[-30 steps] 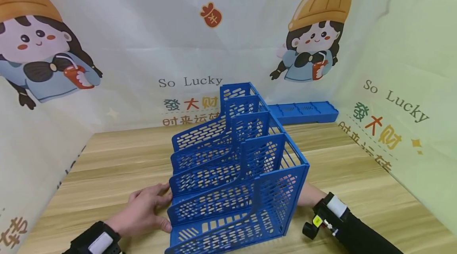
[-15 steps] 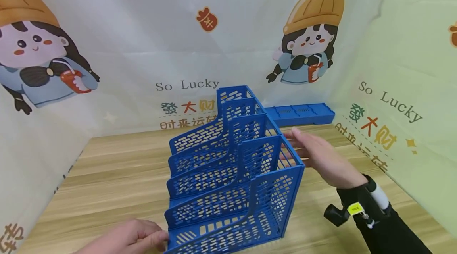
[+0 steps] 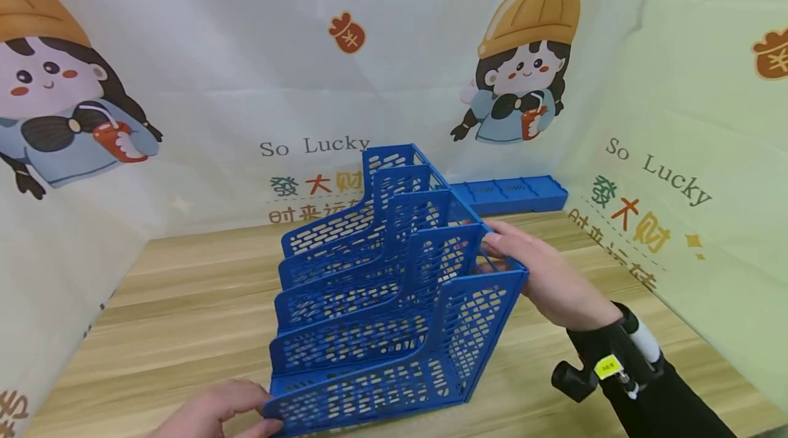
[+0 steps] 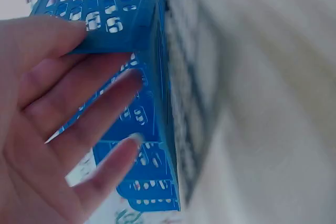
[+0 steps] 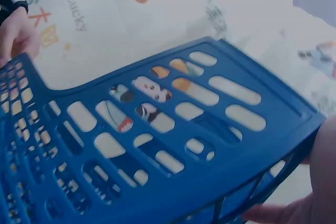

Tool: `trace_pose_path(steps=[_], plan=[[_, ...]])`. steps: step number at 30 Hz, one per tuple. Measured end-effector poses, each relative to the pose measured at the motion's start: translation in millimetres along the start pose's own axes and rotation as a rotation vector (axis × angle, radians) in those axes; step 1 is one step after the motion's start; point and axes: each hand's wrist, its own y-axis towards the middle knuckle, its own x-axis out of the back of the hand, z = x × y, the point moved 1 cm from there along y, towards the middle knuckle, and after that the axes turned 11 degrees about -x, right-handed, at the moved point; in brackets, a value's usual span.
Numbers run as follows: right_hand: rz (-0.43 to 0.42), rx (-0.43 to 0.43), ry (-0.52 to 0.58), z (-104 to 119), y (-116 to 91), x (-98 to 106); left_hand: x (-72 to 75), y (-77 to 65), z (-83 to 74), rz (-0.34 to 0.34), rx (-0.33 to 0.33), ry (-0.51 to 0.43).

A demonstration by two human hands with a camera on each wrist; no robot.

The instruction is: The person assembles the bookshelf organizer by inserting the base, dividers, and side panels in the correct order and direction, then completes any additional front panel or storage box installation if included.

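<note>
A blue plastic file rack point(image 3: 351, 393) with several slotted dividers stands on the table in the head view, its low open side facing left. At its near front corner, my left hand point(image 3: 212, 407) pinches the end wall. The left wrist view shows that thumb lying on the perforated wall point(image 4: 113, 40), with the other fingers spread on its inner side. My right hand point(image 3: 554, 280) grips the top rail at the tall back, thumb over it and fingers partly hidden behind the bars. In the right wrist view the slotted end panel point(image 5: 294, 121) fills the middle.
A long flat blue plastic piece point(image 3: 511, 195) lies at the back of the wooden table point(image 3: 185, 301), against the cloth backdrop point(image 3: 215, 82). Patterned cloth also hangs along the left and right sides.
My right hand has risen from behind the rack to grip its top back rail. My left hand has slid to the near front corner and pinches it. The rack has shifted slightly left.
</note>
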Motion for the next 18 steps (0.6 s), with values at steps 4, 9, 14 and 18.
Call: trace_pose_path(steps=[4, 9, 14, 18], plan=[[0.023, 0.061, 0.093, -13, 8, 11, 15.9, 1.6, -17.6, -0.176, 0.118, 0.258], [0.051, 0.070, 0.181, -41, 21, 21, 35.5, 14.7, -44.4, -0.371, 0.147, 0.437], [-0.084, -0.013, 0.120, -82, 32, 22, 56.4, 37.9, -67.0, -0.421, 0.048, 0.476], [-0.163, -0.103, -0.065, -110, 40, 14, 65.0, 58.3, -73.0, -0.410, -0.019, 0.491]])
